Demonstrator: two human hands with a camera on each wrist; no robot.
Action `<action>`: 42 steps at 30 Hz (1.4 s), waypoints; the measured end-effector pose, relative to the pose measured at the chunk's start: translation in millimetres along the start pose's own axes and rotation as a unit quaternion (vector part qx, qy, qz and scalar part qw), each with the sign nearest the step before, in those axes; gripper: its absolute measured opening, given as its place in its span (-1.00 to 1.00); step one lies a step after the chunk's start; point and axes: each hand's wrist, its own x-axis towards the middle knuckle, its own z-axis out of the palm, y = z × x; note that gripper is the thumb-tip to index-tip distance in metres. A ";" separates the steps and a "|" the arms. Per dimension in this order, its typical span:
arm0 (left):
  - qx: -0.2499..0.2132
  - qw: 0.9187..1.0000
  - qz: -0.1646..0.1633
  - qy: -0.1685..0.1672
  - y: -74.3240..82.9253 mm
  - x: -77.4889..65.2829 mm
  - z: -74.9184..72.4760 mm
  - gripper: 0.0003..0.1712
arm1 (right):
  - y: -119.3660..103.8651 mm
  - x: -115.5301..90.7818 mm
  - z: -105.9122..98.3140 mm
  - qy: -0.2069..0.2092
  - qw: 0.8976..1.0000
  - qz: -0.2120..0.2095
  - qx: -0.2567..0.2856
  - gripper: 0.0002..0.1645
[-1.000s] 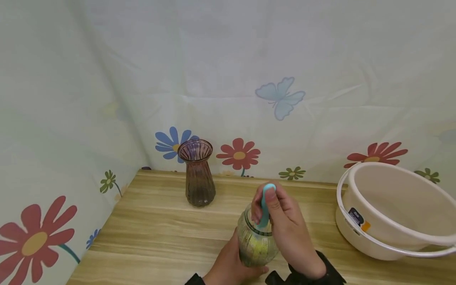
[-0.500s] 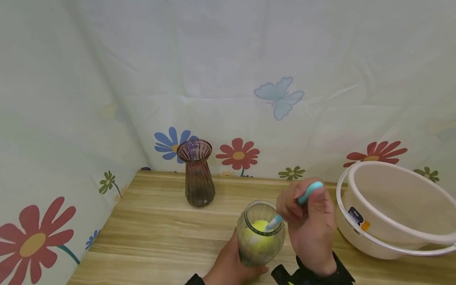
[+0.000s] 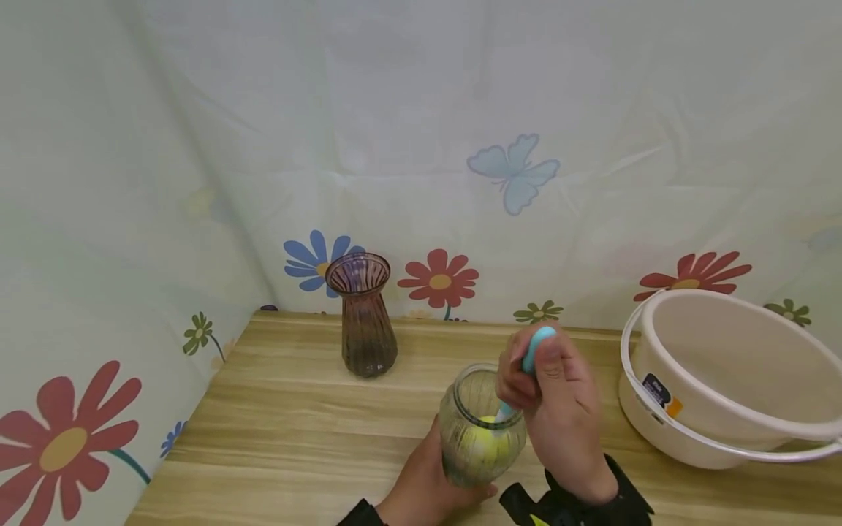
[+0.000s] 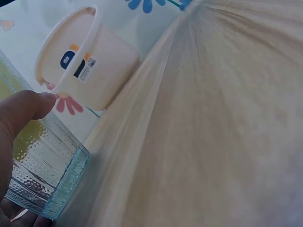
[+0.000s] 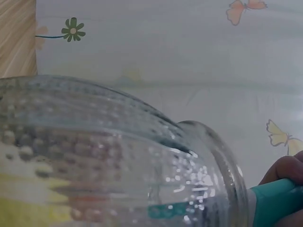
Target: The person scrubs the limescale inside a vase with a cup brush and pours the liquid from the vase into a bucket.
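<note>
The right hand (image 3: 562, 416) is clamped on the teal handle (image 3: 539, 351) of a brush, whose yellow head (image 3: 490, 443) sits inside a glass jar (image 3: 458, 451). The left hand (image 3: 421, 478) wraps round the jar's lower part; whether its base touches the tabletop (image 3: 263, 431) I cannot tell. That tabletop has a light wood grain running crosswise. Counting from the jar, twelve o'clock pointing away from the person, a purple ribbed vase (image 3: 370, 336) stands upright at ten o'clock, and a cream bucket (image 3: 707, 409) with a dark label (image 3: 658, 391) stands near three o'clock. Behind and to the left hangs a pale, creased sheet (image 3: 395, 146), printed with a blue butterfly (image 3: 516, 174) at twelve o'clock and a big red flower (image 3: 62, 449) at nine.
</note>
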 end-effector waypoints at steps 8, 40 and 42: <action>0.002 1.000 0.010 -0.009 -3.5 2.8 0.7 0.21 | -2.1 -3.9 5.0 -0.022 0.989 0.091 -0.118 -0.60; -0.001 0.999 0.033 -0.014 2.2 -0.9 -1.8 0.22 | -1.1 1.5 4.3 -0.034 0.968 0.204 -0.142 -0.50; -0.002 1.000 0.027 -0.014 2.3 -1.2 -1.7 0.21 | -0.6 0.7 3.0 -0.036 0.968 0.207 -0.138 -0.50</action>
